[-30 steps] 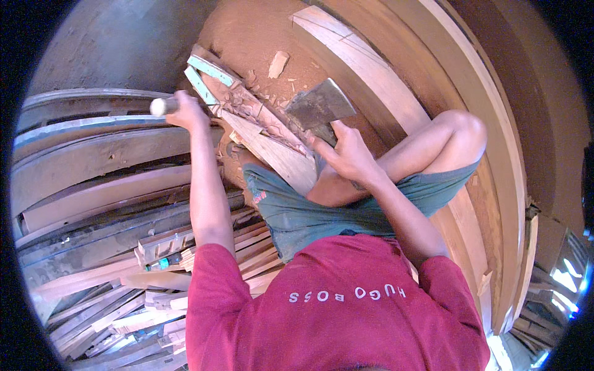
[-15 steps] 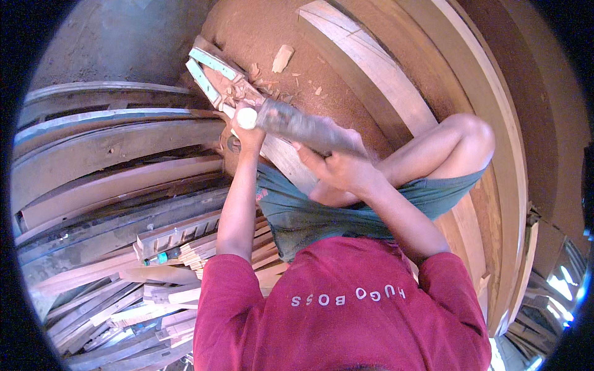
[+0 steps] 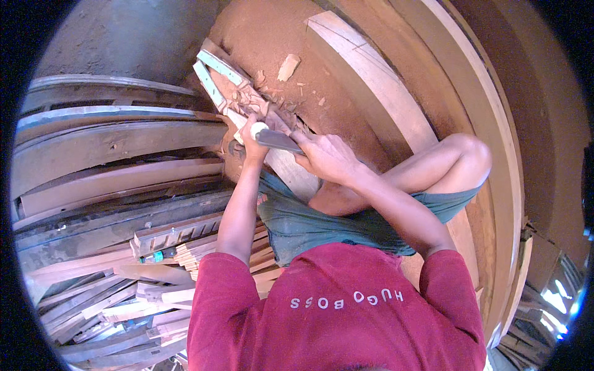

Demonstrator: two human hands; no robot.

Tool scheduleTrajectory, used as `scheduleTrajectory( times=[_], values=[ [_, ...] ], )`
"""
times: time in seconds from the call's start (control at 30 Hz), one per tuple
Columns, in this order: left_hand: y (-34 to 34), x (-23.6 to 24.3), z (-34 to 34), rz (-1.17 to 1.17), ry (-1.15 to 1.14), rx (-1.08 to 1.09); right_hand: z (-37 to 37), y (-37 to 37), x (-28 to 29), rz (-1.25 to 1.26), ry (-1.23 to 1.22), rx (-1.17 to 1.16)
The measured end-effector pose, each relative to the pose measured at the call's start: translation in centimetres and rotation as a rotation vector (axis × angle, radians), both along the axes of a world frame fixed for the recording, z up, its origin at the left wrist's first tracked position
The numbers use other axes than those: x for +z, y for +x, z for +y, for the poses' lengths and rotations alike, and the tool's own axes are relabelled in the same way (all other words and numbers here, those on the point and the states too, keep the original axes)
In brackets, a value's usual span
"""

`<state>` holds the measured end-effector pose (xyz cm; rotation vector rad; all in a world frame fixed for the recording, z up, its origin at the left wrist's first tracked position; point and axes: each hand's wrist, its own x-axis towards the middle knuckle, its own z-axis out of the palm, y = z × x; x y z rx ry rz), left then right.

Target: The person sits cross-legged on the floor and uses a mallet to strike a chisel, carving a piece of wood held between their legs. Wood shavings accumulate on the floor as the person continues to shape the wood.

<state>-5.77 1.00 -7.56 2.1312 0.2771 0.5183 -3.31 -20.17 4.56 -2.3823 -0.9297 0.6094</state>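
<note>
Our hands are both gripping: left hand [image 3: 252, 137] closing around the tool's pale handle end [image 3: 258, 128], right hand [image 3: 326, 157] pressing its grey blade [image 3: 279, 141] onto the wooden piece [image 3: 281, 162] lying on the floor [image 3: 272, 37]. Chips [image 3: 288, 67] are lying scattered there; the shaping is looking partway done.

Left hand [image 3: 252, 137] is closed around the pale handle end of a hatchet [image 3: 272, 138]. Right hand [image 3: 326, 156] grips the grey blade from its right side. The blade lies on a wooden workpiece [image 3: 288, 167] on reddish ground [image 3: 272, 31], with wood chips [image 3: 288, 67] just beyond. Stacked planks [image 3: 111, 179] lie on the person's left side.
</note>
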Motion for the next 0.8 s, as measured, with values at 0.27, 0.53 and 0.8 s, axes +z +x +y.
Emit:
scheduleTrajectory(
  times=[0.27, 0.53, 0.8],
  values=[
    [1.9, -3.2, 2.6, -0.252, -0.26, 0.508, -1.8, -1.1, -1.2, -0.023, 0.503, -0.053],
    [1.3, 2.6, 1.3, -0.112, 0.006, 0.001, -1.6, -1.4, -1.2, 0.133, 0.599, -0.409],
    [0.3, 1.6, -2.8, -0.123, 0.049, -0.116, -3.5, -2.2, -1.3, 0.108, 0.453, -0.407]
  ],
)
